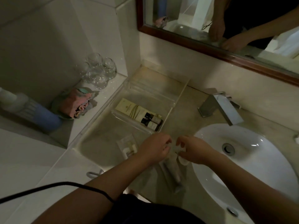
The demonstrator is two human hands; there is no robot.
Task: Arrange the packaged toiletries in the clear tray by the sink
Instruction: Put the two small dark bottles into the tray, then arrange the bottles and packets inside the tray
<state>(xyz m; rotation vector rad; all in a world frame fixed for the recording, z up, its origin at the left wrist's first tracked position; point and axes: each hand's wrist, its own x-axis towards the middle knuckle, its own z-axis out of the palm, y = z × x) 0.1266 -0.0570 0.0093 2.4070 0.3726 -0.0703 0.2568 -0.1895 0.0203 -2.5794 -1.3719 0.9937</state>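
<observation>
Head view
Desk [100,143]: pale, polished stone with a faint sheen, bounded on the left by a raised ledge of glossy white tile.
Clear tray [176,101]: rectangular, transparent hard plastic with thin upright walls, standing on the desk between the ledge and the faucet.
Tray contents: a flat cream carton [131,109] with fine printed lines lies along the tray floor; two small dark bottles [151,121] with pale labels lie side by side, touching its near end.
Sink [252,156]: smooth white oval basin, glossy, with a round metal drain.
Faucet [221,107]: angular, flat-sided brushed metal.
Loose packets: a clear crinkled sachet [127,146] with white items inside lies on the desk left of the hands; a long grey tube [171,173] in wrap lies below them.
Ledge items: rounded clear glasses [100,70], a folded pink and grey cloth [76,104], a blue cylinder [42,115].
Left hand [155,147]: fingers curled inward, pinching one end of a small clear packet [174,147].
Right hand [194,149]: fingers bent, gripping the packet's other end, with a round white pad visible under the palm.
Hands together: close, fingertips nearly meeting, just in front of the tray's near wall, above the desk.
Mirror [210,21]: dark wood frame, reflecting both hands.
</observation>
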